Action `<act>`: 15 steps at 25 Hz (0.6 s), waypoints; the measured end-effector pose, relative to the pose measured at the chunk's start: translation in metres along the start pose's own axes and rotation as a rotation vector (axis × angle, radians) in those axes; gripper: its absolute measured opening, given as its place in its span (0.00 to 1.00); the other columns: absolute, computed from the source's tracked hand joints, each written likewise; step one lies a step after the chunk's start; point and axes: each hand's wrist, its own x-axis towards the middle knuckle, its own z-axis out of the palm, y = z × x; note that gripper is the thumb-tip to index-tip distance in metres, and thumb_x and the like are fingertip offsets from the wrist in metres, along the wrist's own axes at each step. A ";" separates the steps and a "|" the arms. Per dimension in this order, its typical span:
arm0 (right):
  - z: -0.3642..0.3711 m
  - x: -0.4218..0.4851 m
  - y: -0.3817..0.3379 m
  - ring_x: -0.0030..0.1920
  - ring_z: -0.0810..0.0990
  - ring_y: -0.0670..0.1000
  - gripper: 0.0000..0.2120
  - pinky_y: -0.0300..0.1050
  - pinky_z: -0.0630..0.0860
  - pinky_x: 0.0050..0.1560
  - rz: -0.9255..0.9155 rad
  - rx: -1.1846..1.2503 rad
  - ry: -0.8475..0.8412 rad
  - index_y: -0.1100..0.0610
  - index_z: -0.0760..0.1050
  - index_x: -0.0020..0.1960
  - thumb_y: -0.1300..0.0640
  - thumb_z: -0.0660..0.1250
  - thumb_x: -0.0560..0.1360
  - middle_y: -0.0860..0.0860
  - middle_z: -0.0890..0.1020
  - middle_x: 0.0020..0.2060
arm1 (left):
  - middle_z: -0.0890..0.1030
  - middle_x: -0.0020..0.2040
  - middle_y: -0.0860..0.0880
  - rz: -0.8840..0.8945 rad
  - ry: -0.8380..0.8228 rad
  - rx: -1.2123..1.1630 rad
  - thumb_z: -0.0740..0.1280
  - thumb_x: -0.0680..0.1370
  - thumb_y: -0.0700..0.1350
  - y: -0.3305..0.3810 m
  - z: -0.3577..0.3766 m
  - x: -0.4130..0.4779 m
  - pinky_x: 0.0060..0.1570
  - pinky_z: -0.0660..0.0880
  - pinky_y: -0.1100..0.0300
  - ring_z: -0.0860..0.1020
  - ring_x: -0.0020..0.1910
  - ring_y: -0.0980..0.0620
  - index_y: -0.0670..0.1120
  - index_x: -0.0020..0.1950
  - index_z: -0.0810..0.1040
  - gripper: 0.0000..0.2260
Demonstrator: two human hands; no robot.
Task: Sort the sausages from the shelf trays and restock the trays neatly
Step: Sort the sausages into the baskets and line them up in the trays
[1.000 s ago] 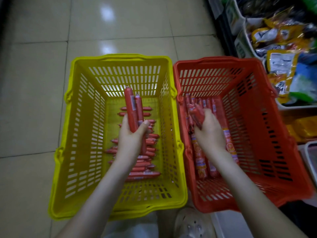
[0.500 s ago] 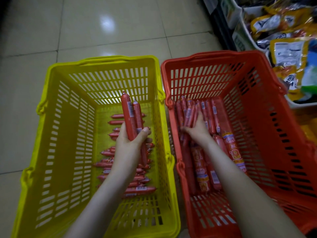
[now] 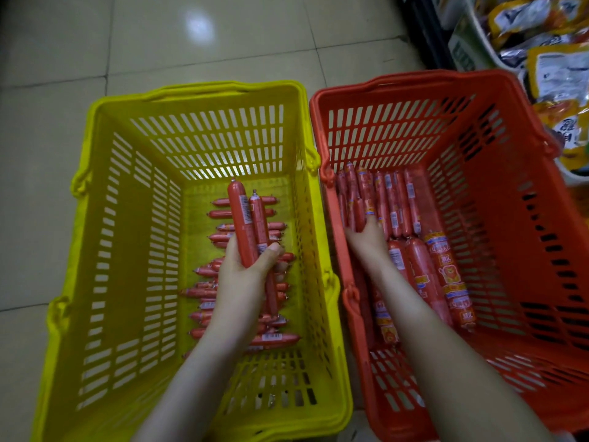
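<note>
Two baskets stand side by side on the tiled floor (image 3: 47, 154). My left hand (image 3: 245, 275) is inside the yellow basket (image 3: 95, 218), with fingers and thumb closed around a bundle of long sausages (image 3: 243, 224) that points away from me. Under this hand many short sausages (image 3: 274, 338) lie crosswise on the basket bottom. My right hand (image 3: 366, 240) is down in the red basket (image 3: 510, 250), its fingers pushed among the slim sausages (image 3: 395, 202) that lie in a row just beyond it. Whether it pinches one or only touches, I cannot tell. Beside my right wrist, on the outer side, lie thick sausages (image 3: 446, 275) with yellow labels.
</note>
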 end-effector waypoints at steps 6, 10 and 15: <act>-0.003 -0.002 -0.011 0.62 0.75 0.61 0.29 0.45 0.71 0.56 0.024 -0.027 0.005 0.66 0.68 0.67 0.51 0.71 0.72 0.63 0.76 0.62 | 0.82 0.43 0.48 -0.016 -0.007 0.016 0.68 0.78 0.41 -0.004 -0.007 0.002 0.34 0.78 0.59 0.80 0.37 0.54 0.50 0.58 0.75 0.10; -0.005 -0.007 -0.018 0.55 0.79 0.59 0.19 0.40 0.68 0.43 0.038 0.019 -0.025 0.65 0.75 0.60 0.54 0.70 0.74 0.61 0.80 0.54 | 0.82 0.43 0.48 -0.021 -0.029 -0.001 0.67 0.78 0.41 -0.003 -0.009 0.002 0.32 0.77 0.60 0.80 0.37 0.54 0.49 0.59 0.74 0.11; -0.008 -0.015 -0.022 0.24 0.78 0.45 0.09 0.35 0.75 0.26 0.146 0.469 -0.195 0.67 0.77 0.54 0.68 0.67 0.74 0.51 0.81 0.27 | 0.82 0.41 0.49 -0.048 -0.098 -0.059 0.67 0.77 0.39 -0.004 -0.006 0.001 0.33 0.78 0.59 0.79 0.35 0.54 0.44 0.62 0.73 0.14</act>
